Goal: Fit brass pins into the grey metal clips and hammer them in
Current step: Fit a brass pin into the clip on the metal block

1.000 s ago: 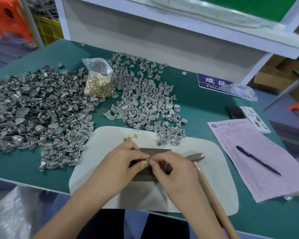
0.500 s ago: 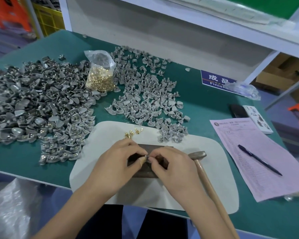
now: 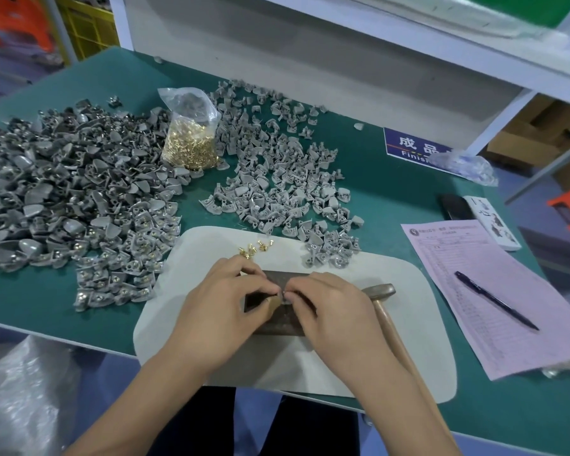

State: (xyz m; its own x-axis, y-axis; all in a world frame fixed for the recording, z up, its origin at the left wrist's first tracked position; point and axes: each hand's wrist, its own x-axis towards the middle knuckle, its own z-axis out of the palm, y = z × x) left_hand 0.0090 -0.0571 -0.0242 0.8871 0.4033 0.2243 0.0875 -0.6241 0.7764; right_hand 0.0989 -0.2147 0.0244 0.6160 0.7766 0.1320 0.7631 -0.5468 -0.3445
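Both hands meet over a dark metal block (image 3: 277,320) on a white pad (image 3: 375,350). My left hand (image 3: 224,311) and my right hand (image 3: 329,311) pinch a small grey clip (image 3: 283,295) between their fingertips; whether a pin sits in it is hidden. Several loose brass pins (image 3: 252,250) lie on the pad just beyond the hands. A hammer (image 3: 380,292) with a wooden handle lies on the pad, right of my right hand. A clear bag of brass pins (image 3: 191,143) stands between two heaps of grey clips.
A big heap of clips (image 3: 63,199) fills the left of the green table; a looser heap (image 3: 277,185) lies at the centre. A pink form (image 3: 494,291) with a pen (image 3: 496,301), a phone (image 3: 454,207) and a blue sign (image 3: 415,144) are at right. A white shelf frame (image 3: 310,70) stands behind.
The hands stay together on the block, fingertips shifting slightly on the clip. The view has tilted a little; nothing else on the table moved.
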